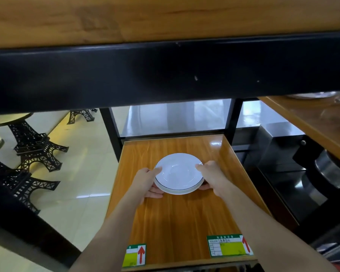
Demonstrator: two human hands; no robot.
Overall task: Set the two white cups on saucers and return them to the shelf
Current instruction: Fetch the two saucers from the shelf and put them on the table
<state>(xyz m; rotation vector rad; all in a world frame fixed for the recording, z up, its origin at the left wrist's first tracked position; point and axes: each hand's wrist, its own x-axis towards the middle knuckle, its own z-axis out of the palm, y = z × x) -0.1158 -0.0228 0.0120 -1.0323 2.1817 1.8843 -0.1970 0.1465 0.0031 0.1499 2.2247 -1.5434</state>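
Both hands held a small stack of white saucers [178, 172] over the middle of a wooden shelf [177, 218]. The left hand [145, 183] clasped the stack's left rim, thumb on top and fingers [155, 192] curled beneath. The right hand [210, 177] gripped the right rim the same way. The top saucer carried a thin dark line round its edge. Two green and yellow labels [229, 245] with red arrows sat on the shelf's near edge. No cups showed.

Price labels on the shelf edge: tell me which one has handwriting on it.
The right label, the wider one beside the right forearm, has dark handwriting in its top white field. The narrow left label shows only a red arrow and blank fields.
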